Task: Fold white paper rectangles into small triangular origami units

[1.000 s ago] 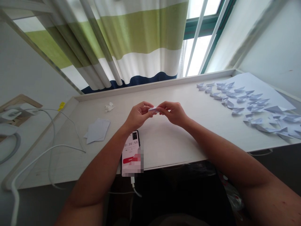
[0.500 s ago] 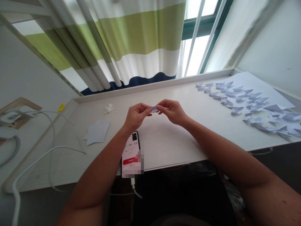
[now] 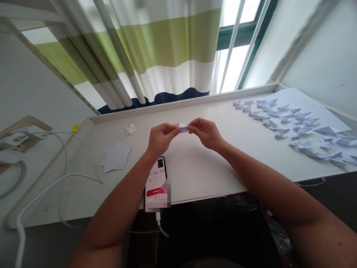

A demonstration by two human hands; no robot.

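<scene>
A small folded white paper boat (image 3: 183,128) is held just above the white desk (image 3: 192,160), between my two hands. My left hand (image 3: 161,137) pinches its left end with thumb and fingers. At the other end, my right hand (image 3: 205,132) grips the paper in the same way. Fingertips cover both ends, so only the middle shows. Several finished paper boats (image 3: 282,133) stand in rows on the desk's right side. To the left of my left hand lie a few flat paper sheets (image 3: 117,157).
A phone (image 3: 156,186) showing a timer lies at the desk's front edge under my left forearm, with a charging cable (image 3: 158,219) plugged in. Crumpled white paper (image 3: 129,129) sits at the back left. White cables (image 3: 55,184) cross the left side. A curtain (image 3: 167,44) hangs behind.
My fingers have moved slightly apart, and more of the folded paper shows between them, its middle now peaked upward. Other things keep their places; the view has shifted a little.
</scene>
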